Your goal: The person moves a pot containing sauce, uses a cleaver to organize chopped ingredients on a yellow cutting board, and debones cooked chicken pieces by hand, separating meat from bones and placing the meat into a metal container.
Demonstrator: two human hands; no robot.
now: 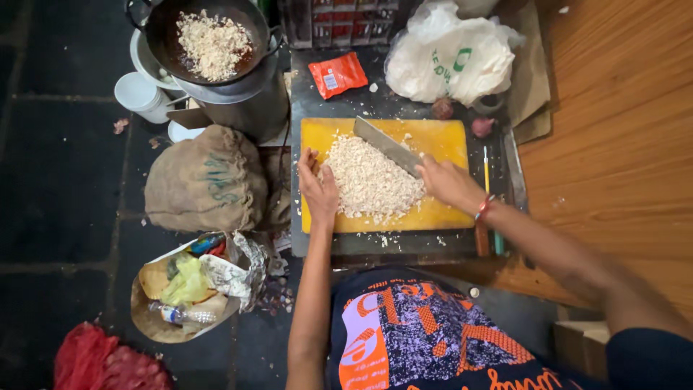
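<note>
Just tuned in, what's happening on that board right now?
A person is chopping a pile of pale minced bits on a yellow cutting board. The right hand grips a cleaver, blade resting at the pile's top edge. The left hand lies flat at the pile's left side. A dark pan up left already holds more of the same mince.
</note>
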